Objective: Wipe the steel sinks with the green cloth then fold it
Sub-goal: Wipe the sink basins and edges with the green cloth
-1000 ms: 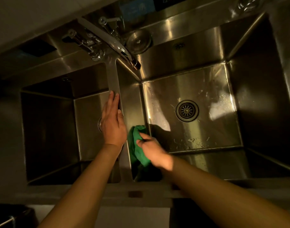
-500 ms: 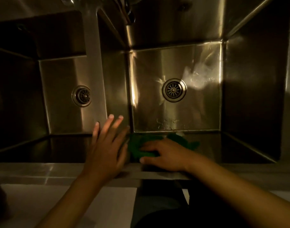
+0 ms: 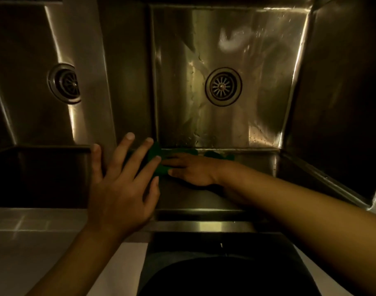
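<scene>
Two steel sinks sit side by side: the right sink (image 3: 257, 82) with a round drain (image 3: 223, 86), and the left sink (image 3: 29, 92) with its own drain (image 3: 64, 83). The green cloth (image 3: 159, 161) lies against the near inner wall of the right sink, at its left corner. My right hand (image 3: 193, 170) presses flat on the cloth, fingers straight and pointing left. My left hand (image 3: 120, 184) rests with spread fingers on the front end of the divider (image 3: 97, 82) between the sinks, its fingertips overlapping the cloth's left edge.
The steel front rim (image 3: 204, 226) runs along the near edge, with a pale counter front (image 3: 22, 253) below at left. Water streaks and droplets show on the right sink's floor. The scene is dim.
The view has dropped closer to the sinks. My right hand has slid the cloth from the divider wall to the near wall. My left hand moved back along the divider to its front end.
</scene>
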Tool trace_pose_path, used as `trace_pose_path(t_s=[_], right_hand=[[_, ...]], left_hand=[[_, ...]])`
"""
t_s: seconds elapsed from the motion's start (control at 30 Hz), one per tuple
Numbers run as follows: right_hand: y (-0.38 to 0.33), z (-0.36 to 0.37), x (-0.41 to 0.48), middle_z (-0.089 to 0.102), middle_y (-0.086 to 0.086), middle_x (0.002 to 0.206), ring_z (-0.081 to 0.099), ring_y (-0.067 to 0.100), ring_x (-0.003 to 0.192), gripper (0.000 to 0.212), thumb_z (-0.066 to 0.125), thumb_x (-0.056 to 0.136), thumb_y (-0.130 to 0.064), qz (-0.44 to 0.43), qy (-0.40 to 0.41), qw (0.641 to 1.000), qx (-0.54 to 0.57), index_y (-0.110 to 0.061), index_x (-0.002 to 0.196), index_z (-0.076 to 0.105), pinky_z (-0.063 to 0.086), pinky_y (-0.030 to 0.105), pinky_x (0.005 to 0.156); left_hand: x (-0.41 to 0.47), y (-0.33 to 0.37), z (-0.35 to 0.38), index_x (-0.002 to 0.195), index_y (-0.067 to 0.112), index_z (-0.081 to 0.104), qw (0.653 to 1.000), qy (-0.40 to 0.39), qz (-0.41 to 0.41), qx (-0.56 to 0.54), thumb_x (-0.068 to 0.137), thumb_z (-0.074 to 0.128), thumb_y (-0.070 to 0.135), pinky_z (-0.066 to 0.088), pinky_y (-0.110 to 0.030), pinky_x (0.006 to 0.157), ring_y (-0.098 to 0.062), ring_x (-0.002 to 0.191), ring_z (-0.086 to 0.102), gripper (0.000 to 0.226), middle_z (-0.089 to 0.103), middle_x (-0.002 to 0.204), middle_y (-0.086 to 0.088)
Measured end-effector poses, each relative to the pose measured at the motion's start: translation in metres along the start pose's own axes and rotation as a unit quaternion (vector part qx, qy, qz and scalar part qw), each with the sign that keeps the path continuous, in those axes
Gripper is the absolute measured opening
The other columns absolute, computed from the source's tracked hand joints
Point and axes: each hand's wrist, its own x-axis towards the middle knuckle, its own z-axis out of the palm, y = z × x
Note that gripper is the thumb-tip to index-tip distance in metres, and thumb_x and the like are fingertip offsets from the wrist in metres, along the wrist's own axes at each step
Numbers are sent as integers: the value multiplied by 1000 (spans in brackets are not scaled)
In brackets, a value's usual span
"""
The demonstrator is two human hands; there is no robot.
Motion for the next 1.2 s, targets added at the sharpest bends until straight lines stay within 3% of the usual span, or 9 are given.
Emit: trace_pose_path(t_s=[0.27, 0.43, 0.57, 0.7, 0.8, 0.9, 1.0, 1.07, 1.2], right_hand=[[44, -12, 11, 25, 1, 165, 23, 23, 151, 49, 40, 106, -43, 71, 14, 997, 15, -34, 154, 35, 15, 44, 125], [89, -27, -35, 35, -2, 161, 34, 22, 146, 45, 43, 105, -42, 131, 35, 990, 33, -38, 150, 41, 21, 36, 119], [125, -35, -90, 35, -4, 160, 34, 20, 145, 46, 44, 105, -43, 214, 59, 975, 14, -37, 151, 41, 20, 31, 117], [123, -31, -128, 31, -5, 163, 30, 18, 148, 48, 44, 105, -41, 232, 76, 970, 4, -36, 153, 38, 17, 29, 118], [101, -26, -146, 27, -5, 164, 25, 18, 150, 49, 42, 106, -43, 225, 75, 971, -17, -37, 154, 35, 11, 23, 114], [74, -22, -165, 25, -4, 164, 24, 17, 150, 49, 39, 105, -47, 199, 65, 977, -26, -39, 154, 34, 11, 19, 110], [48, -15, -176, 25, -5, 164, 23, 18, 150, 50, 36, 105, -50, 163, 62, 984, -32, -43, 154, 31, 16, 35, 123], [32, -9, -171, 23, -5, 165, 21, 19, 151, 50, 34, 105, -53, 149, 62, 986, -44, -46, 154, 28, 21, 45, 123], [5, 3, -138, 23, 0, 165, 21, 28, 151, 51, 32, 105, -52, 105, 74, 989, -76, -44, 155, 25, 24, 54, 119]], left_hand=[[0, -1, -2, 124, 20, 75, 1000, 4, -6, -5, 98, 51, 37, 4, -62, 125, -29, 154, 31, 39, 58, 150, -3], [3, 0, -5, 121, 19, 76, 1000, -4, -11, -10, 99, 51, 37, 4, -62, 125, -30, 152, 36, 38, 63, 145, -3], [3, 7, -8, 119, 18, 77, 999, -9, -20, -24, 99, 52, 39, 3, -64, 124, -31, 151, 38, 38, 64, 143, -3], [9, 34, -9, 116, 18, 77, 996, -11, -36, -78, 97, 55, 36, 1, -68, 123, -28, 151, 38, 34, 64, 143, -5], [12, 64, -7, 121, 11, 75, 985, -73, -7, -157, 96, 53, 30, 20, -59, 125, -34, 151, 39, 38, 59, 147, -14], [18, 79, -7, 126, 12, 71, 971, -165, -59, -160, 98, 42, 42, 23, -56, 123, -35, 148, 40, 51, 57, 148, -16], [21, 81, -8, 130, 14, 69, 959, -205, -107, -162, 98, 36, 47, 27, -52, 120, -32, 144, 45, 57, 60, 145, -11], [22, 83, -7, 132, 13, 67, 956, -191, -125, -182, 98, 37, 42, 33, -53, 118, -32, 140, 49, 54, 61, 144, -10], [21, 84, -3, 136, 14, 64, 959, -149, -148, -189, 96, 39, 30, 38, -53, 113, -32, 137, 51, 50, 61, 143, -8]])
